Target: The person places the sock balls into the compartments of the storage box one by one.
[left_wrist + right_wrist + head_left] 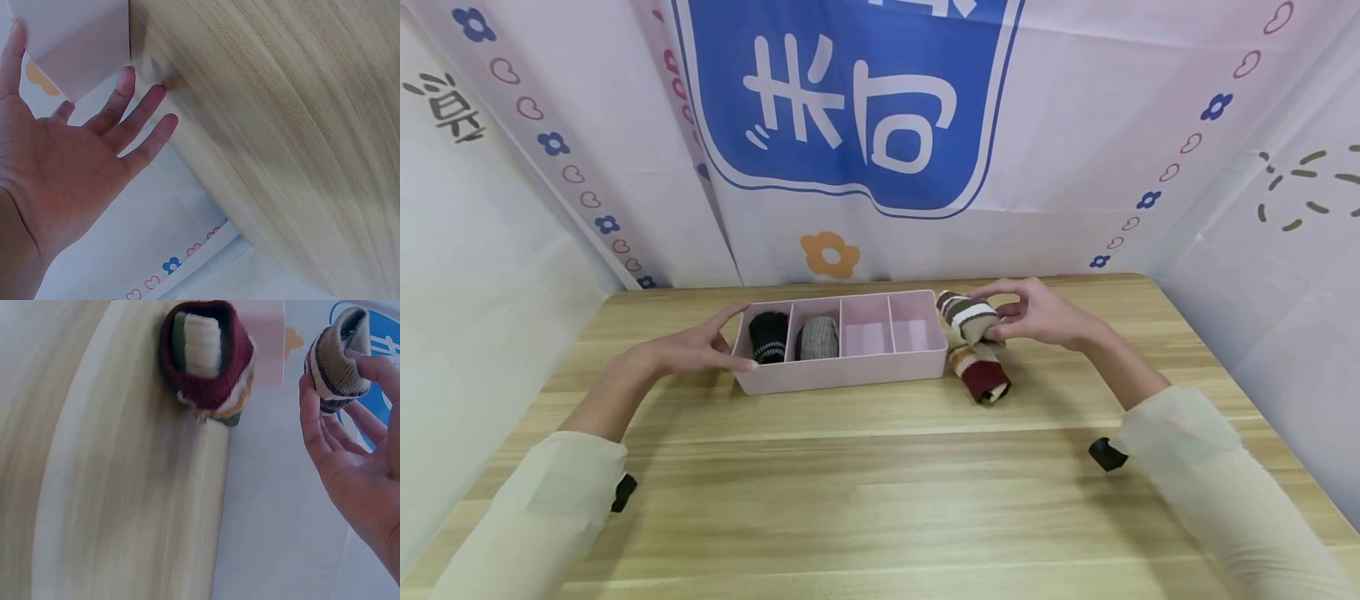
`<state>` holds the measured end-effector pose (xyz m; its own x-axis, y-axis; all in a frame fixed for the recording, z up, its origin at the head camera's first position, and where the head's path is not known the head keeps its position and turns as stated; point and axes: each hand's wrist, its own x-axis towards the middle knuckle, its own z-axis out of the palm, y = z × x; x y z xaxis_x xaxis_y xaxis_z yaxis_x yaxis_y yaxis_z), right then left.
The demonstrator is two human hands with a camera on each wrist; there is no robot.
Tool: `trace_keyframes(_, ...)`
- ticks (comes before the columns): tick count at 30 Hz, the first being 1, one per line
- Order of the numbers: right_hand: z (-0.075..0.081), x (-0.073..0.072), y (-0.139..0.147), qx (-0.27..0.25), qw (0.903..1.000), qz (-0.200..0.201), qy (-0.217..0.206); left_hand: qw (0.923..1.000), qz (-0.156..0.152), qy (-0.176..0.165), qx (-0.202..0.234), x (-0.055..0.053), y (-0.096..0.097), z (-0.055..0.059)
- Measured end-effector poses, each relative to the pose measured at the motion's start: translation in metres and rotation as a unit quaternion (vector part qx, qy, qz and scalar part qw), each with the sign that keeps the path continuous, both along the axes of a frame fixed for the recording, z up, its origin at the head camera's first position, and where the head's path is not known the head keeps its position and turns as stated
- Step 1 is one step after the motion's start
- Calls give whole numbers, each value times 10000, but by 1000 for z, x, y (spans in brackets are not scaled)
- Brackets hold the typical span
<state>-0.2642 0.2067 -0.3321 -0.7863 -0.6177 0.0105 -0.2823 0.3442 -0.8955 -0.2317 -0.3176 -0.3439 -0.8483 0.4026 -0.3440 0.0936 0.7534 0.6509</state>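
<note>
A pink divided storage box (842, 373) stands on the table, with a rolled black sock (769, 337) in its leftmost compartment and a rolled grey sock (818, 338) beside it. The two right compartments are empty. My left hand (696, 346) holds the box's left end, thumb at the front and index finger at the back; its other fingers spread loosely in the left wrist view. Between right thumb and fingers, my right hand (1037, 315) pinches a rolled striped brown, white and beige sock (337, 365), raised just off the box's right end. Below it lies a rolled maroon sock (983, 377) with striped parts.
The wooden table (865, 492) extends in front of the box. A printed white cloth (1075, 167) hangs close behind it, with more white cloth at both sides. Small black objects (1107, 454) show beside both sleeves.
</note>
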Motion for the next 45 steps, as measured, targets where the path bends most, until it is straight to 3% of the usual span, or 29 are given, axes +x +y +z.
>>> trace_keyframes(5, 4, -1, -16, -90, 9998, -108, -133, 10000, 0, -4, -29, 0, 0, 0)
trace_keyframes(11, 6, -5, -34, -218, 9996, -157, 3, 9999, -27, 42, -137, -1, 1, 2)
trace_keyframes(26, 12, -8, -84, -7, 9996, -56, 266, 9999, -5, -34, -128, 2, 1, 3)
trace_keyframes(34, 8, -13, -103, -189, 9992, 72, 336, 9999, 21, -54, -101, 1, 1, 2)
trace_keyframes(45, 3, -15, -122, 202, 9975, 152, 664, 9999, 33, -60, -132, 1, 1, 2)
